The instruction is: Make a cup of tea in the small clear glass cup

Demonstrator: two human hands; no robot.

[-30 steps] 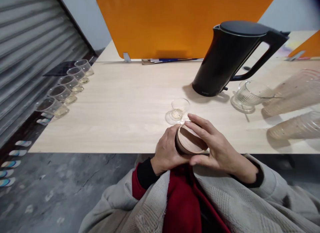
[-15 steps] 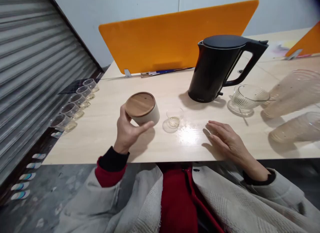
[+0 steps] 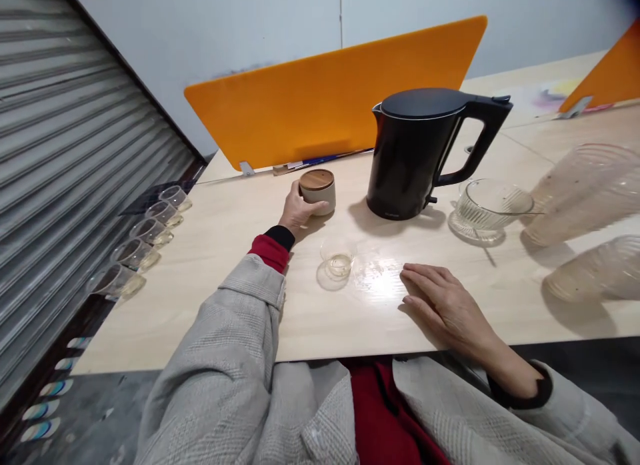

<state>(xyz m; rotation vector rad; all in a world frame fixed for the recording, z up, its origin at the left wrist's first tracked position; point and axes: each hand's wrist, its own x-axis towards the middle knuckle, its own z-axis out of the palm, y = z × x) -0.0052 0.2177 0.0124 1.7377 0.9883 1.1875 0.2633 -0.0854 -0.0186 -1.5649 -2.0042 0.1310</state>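
My left hand (image 3: 298,208) is closed round a beige canister (image 3: 321,200) with a wooden lid (image 3: 317,179). The canister is upright at the back of the table, in front of the orange divider. My right hand (image 3: 443,304) rests near the table's front edge with its fingers stretched out, holding nothing. Between my hands stands a small clear cup (image 3: 339,261) with a little pale liquid and dark specks at its bottom. Beyond it is a black electric kettle (image 3: 417,155), its handle pointing right.
Several clear cups (image 3: 150,232) line the table's left edge. To the right stand a ribbed glass bowl (image 3: 487,212) with a thin utensil across it and stacks of clear cups (image 3: 583,195). An orange divider (image 3: 325,105) runs along the back.
My left hand has carried the canister away from me, from a tilted hold above the table to upright at the back. My right hand stays in about the same place.
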